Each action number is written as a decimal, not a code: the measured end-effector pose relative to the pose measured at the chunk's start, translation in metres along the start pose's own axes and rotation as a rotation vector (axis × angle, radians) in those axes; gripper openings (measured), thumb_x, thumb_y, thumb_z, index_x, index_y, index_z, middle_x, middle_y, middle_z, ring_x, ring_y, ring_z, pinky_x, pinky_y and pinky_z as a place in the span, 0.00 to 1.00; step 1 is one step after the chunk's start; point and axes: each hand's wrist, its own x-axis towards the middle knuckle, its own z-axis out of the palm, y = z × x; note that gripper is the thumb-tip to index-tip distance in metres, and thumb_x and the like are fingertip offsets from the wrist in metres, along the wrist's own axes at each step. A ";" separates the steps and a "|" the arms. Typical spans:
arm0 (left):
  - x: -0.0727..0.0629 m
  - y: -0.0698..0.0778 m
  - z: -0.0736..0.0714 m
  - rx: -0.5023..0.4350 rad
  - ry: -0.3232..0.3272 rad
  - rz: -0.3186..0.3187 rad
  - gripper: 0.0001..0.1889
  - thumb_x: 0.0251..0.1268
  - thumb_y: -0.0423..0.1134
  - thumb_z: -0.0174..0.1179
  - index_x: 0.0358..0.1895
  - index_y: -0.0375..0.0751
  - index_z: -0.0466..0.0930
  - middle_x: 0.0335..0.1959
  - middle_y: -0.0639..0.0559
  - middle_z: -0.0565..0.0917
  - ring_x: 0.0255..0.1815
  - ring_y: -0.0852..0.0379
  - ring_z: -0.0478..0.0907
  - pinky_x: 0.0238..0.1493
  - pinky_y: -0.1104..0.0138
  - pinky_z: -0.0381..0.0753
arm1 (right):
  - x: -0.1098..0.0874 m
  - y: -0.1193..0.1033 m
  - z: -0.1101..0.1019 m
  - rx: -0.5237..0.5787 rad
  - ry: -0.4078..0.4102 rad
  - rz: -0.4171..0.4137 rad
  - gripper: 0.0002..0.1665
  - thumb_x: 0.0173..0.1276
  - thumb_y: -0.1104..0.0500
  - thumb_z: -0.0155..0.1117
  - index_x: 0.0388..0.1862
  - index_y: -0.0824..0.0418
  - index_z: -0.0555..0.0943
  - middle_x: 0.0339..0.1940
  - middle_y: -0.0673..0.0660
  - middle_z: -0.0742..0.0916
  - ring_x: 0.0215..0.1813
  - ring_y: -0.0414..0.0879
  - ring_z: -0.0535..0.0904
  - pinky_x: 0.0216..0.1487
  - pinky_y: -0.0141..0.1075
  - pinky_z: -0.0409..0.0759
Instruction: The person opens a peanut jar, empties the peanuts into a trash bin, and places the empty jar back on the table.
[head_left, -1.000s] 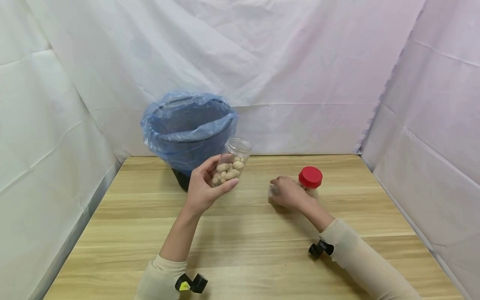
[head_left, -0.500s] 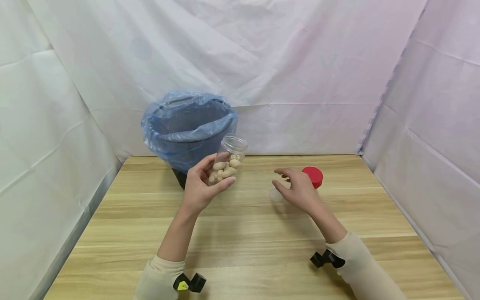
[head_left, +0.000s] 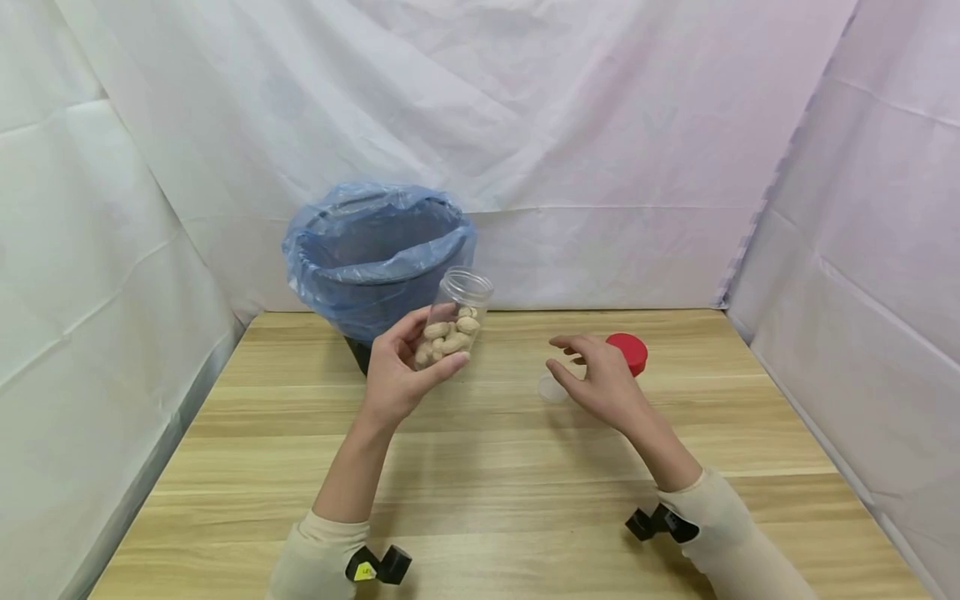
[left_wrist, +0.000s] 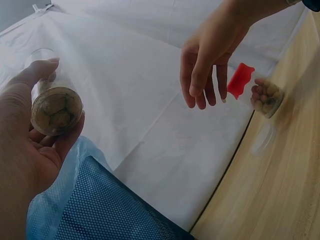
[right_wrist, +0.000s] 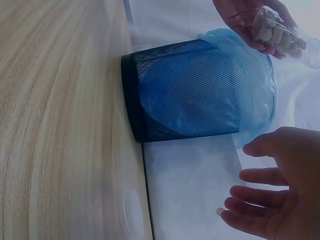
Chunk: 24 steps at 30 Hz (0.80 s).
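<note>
My left hand (head_left: 397, 375) grips a clear jar of peanuts in the shell (head_left: 453, 335), raised over the table and slightly tilted. Its mouth is uncovered. Loosely spread, my right hand (head_left: 602, 385) hovers above the table and holds nothing. Below its thumb lies a flat, clear round disc (head_left: 552, 387), partly covered by that hand in the head view. Just behind the right hand stands a second jar with a red lid (head_left: 628, 353); the left wrist view shows round brownish pieces inside this jar (left_wrist: 266, 96).
A black mesh bin (right_wrist: 187, 92) lined with a blue plastic bag (head_left: 375, 275) stands at the back left, close behind the left hand. White cloth (head_left: 600, 150) hangs behind and at both sides of the wooden table (head_left: 495, 517).
My right hand has let go of the clear disc on the table and risen off it, its fingers opening. The left hand has shifted slightly left with the jar of peanuts.
</note>
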 end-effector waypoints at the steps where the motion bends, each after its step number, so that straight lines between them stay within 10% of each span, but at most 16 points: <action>1: 0.000 0.001 -0.001 0.003 0.006 0.002 0.32 0.55 0.19 0.74 0.67 0.26 0.80 0.57 0.55 0.90 0.50 0.61 0.88 0.47 0.72 0.89 | 0.000 0.000 0.000 0.006 -0.007 0.001 0.20 0.74 0.58 0.74 0.62 0.63 0.87 0.57 0.62 0.91 0.55 0.59 0.88 0.55 0.56 0.90; 24: -0.006 0.047 -0.057 0.194 0.069 -0.063 0.31 0.59 0.18 0.74 0.68 0.31 0.81 0.53 0.57 0.91 0.44 0.62 0.90 0.42 0.72 0.90 | -0.002 0.001 0.001 -0.002 -0.090 0.043 0.22 0.76 0.54 0.73 0.64 0.62 0.85 0.60 0.60 0.90 0.58 0.59 0.87 0.56 0.54 0.89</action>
